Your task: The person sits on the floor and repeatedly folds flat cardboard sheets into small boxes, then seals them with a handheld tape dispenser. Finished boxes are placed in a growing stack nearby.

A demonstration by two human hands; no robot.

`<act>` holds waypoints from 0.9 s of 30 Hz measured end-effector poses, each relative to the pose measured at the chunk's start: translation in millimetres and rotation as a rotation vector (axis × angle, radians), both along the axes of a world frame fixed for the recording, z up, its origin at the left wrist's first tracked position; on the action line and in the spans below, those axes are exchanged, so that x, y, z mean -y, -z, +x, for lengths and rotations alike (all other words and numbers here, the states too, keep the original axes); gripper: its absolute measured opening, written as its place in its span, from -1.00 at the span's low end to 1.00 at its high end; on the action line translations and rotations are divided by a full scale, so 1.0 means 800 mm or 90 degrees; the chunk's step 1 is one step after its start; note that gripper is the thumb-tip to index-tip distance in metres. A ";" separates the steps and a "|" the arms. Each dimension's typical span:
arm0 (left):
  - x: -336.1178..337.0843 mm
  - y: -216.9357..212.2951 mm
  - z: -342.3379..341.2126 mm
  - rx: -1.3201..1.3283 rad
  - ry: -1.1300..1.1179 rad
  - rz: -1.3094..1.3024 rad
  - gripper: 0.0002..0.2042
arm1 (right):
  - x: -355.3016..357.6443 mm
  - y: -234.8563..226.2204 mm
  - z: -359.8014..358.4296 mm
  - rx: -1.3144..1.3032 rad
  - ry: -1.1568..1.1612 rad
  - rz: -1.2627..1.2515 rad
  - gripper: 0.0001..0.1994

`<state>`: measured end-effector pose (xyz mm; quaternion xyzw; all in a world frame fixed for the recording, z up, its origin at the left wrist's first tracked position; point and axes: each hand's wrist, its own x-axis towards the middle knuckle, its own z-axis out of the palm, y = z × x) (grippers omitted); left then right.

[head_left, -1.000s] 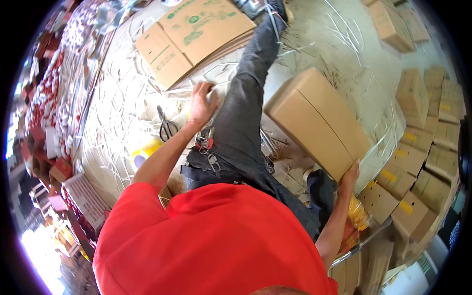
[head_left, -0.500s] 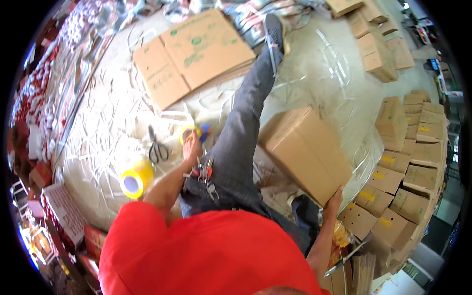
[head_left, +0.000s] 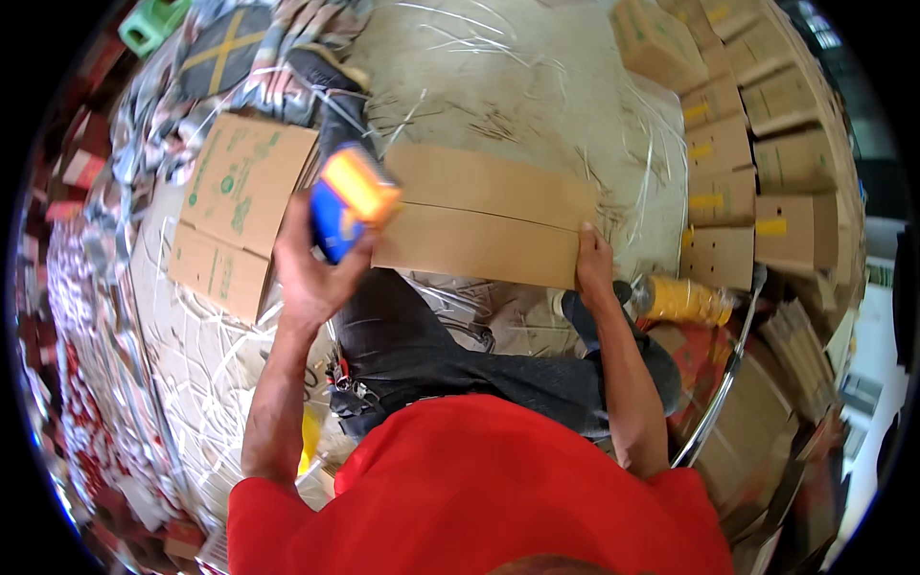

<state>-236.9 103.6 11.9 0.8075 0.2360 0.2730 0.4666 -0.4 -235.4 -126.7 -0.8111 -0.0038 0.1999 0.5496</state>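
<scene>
A blurred blue-and-orange tape dispenser (head_left: 347,203) is gripped in my left hand (head_left: 311,259), raised over the left end of a closed cardboard box (head_left: 489,230). The box lies in front of me, with a seam running along its plain upper face. My right hand (head_left: 594,264) holds the box at its near right corner, fingers on the edge. The dispenser and my left hand cover part of the box's left end. My outstretched leg (head_left: 340,115) lies to the left of the box.
Flattened cartons (head_left: 230,206) lie left of my leg. White strapping (head_left: 211,383) litters the floor, and a yellow tape roll (head_left: 309,439) shows beside my left forearm. Stacked boxes (head_left: 719,196) line the right. Nearer are a clear bottle with yellow contents (head_left: 682,299) and a metal pole (head_left: 714,407).
My left hand has lifted the tape dispenser off the floor to the box. The box now lies straight before me, still held by my right hand. The view has swung right.
</scene>
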 end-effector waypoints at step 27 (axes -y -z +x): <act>0.115 0.010 0.220 -0.112 0.571 0.288 -0.34 | -0.021 -0.075 -0.020 -0.238 -0.056 0.301 -0.35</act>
